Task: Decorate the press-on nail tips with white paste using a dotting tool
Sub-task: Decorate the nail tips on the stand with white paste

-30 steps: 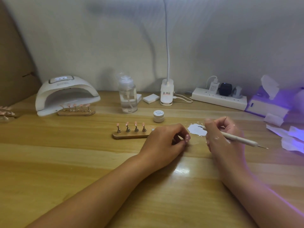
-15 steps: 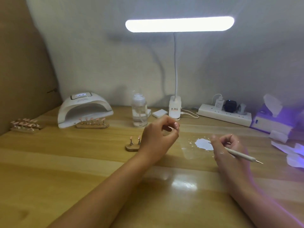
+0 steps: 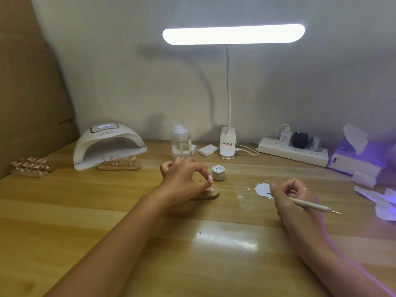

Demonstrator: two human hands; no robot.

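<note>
Looking down at a light wooden table [image 3: 85,221] here. Dead centre, got the left hand [image 3: 184,179] parked over a small oval wooden nail holder [image 3: 211,195], hiding everything except its right end with a white dot on top. Fingers curled in, thumb and forefinger tips pressed together right above that end. Can't make out anything for sure in that pinch, only a pink nail at the fingertip, press-on or real, no telling.

Centre-right, got the right hand [image 3: 293,196] wrapped around a slim white dotting tool with a fine metal point [image 3: 312,206], fingers [image 3: 278,194] curled snug on the shaft. Point sticking out to the right, well clear of everything; other end buried in the grip. Just left of those fingers, a splat of white paste [image 3: 262,188] on a clear plastic sheet [image 3: 246,202], little white flecks scattered around.

Between the hands and a bit higher, a small round white jar with a printed lid [image 3: 218,172], just beside the left forefinger.

Left of centre, further back: a white dome-shaped nail lamp [image 3: 109,144] with a row of pink press-on nail tips [image 3: 119,161] on a second wooden holder at its mouth. Along the back: a clear pump bottle [image 3: 181,142], a lit white desk lamp [image 3: 233,34] and a white power strip [image 3: 293,152].
</note>
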